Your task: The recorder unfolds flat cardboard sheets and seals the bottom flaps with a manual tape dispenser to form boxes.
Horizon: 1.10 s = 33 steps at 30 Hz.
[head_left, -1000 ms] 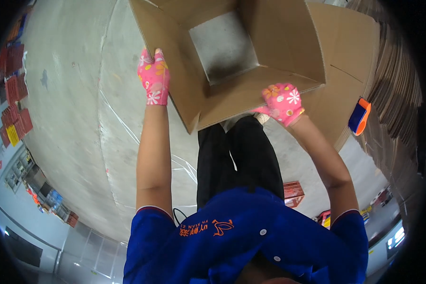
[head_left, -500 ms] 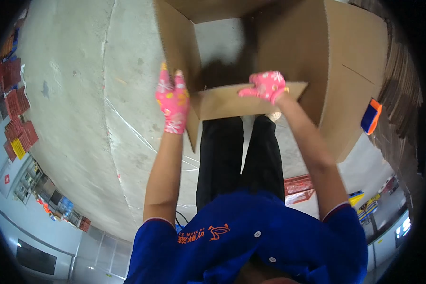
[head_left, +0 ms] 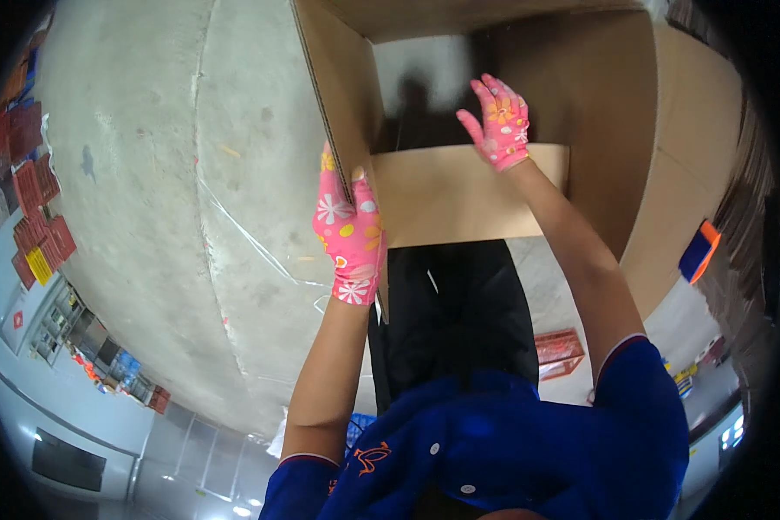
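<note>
Left hand [head_left: 348, 230]: clamped on left wall edge of cardboard box [head_left: 598, 113] | Right hand [head_left: 500, 121]: open, fingers parted, above near-side flap [head_left: 446, 198], contact unclear | Box: over concrete floor [head_left: 139, 225]

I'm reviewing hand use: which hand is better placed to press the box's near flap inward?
Probably the right hand: it is open and reaches over the near flap, though contact is unclear. The left hand is occupied, gripping the left panel of the cardboard box.
</note>
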Motion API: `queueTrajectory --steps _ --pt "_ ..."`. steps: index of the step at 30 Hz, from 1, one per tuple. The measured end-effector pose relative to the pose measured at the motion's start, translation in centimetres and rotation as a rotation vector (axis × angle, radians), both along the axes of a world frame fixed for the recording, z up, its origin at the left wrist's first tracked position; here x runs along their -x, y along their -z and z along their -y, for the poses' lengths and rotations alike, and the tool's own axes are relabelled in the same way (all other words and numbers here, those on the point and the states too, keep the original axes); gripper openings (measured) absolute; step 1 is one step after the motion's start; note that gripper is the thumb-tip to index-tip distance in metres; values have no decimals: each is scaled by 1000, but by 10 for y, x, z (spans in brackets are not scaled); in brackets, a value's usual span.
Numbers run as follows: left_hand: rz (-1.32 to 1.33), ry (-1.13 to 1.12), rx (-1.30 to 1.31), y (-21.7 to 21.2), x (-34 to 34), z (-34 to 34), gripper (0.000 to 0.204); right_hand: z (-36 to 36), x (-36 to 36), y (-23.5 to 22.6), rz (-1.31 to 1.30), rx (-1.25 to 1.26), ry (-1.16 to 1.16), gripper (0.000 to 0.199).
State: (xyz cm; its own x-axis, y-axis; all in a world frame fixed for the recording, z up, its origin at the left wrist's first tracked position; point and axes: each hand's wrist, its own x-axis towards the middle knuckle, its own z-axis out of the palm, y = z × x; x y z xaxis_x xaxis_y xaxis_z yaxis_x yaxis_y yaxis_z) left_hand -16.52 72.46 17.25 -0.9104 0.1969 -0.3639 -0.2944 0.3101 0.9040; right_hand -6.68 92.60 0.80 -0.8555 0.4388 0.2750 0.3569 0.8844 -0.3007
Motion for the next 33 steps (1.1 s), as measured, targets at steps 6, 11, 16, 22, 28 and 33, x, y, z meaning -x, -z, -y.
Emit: queueTrajectory --steps 6,11,16,22,28,33 --pt "-204 132 353 7 5 3 40 -59 142 -153 -341 -235 58 42" --pt "-277 140 386 22 4 11 42 -62 182 -202 612 372 157 42" --pt "-288 203 331 26 6 8 45 9 60 -79 245 15 39 47" --pt "-275 310 291 25 -25 -16 52 78 -14 7 443 182 151 67" --pt "-412 612 538 91 -57 -69 71 71 -30 29 33 490 215 50" --pt "-614 1066 760 130 3 -48 67 9 -49 -109 56 123 317 48"
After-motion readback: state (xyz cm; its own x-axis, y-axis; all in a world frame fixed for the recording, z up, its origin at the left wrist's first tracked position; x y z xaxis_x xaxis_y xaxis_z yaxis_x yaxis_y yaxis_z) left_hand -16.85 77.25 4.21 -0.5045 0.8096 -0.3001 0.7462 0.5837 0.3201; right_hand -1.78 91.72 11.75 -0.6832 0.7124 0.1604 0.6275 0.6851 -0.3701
